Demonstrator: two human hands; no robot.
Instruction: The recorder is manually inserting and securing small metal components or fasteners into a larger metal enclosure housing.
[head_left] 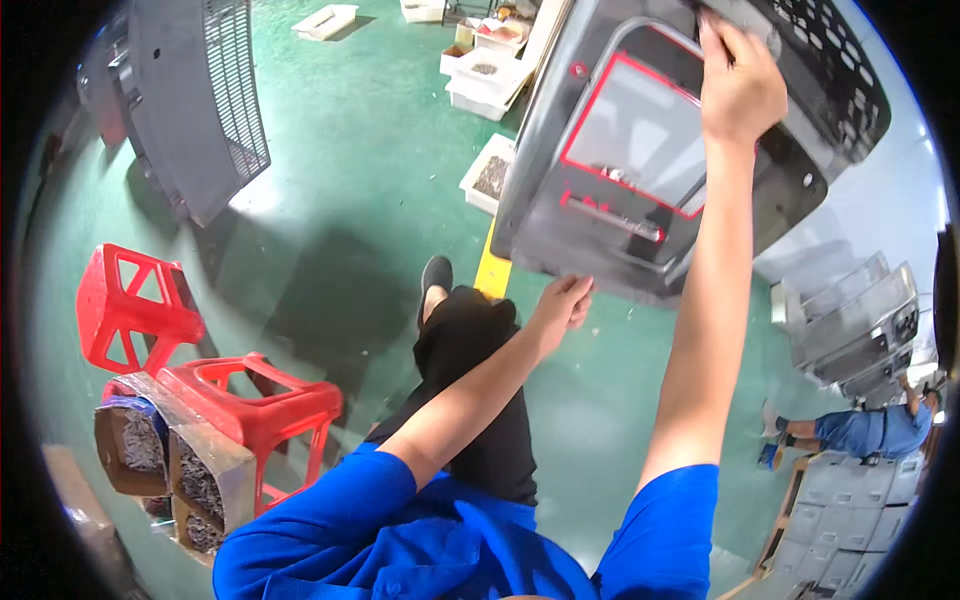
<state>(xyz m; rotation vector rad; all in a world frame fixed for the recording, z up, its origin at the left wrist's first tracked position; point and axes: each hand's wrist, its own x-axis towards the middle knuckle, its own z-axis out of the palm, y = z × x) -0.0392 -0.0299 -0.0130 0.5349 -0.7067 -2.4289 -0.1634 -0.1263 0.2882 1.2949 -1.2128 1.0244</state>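
A large dark grey panel [540,200] hangs tilted in front of me, with a red-outlined rectangular window and a red-and-grey strip below it. My right hand [745,95] reaches up and is closed on the panel's upper part, its fingertips partly hidden there. Down at the lower edge of the same panel, my left hand [562,312] is closed, thumb and fingers pinched together at the rim. A perforated dark section [835,60] shows at the panel's upper right.
Left of me are two red plastic stools [140,305], with cardboard boxes [190,480] of small metal parts beside them. Another grey panel [195,110] with a grille stands at far left. White trays [485,80] lie ahead. A person in blue [870,430] works at right near stacked grey cases [840,500].
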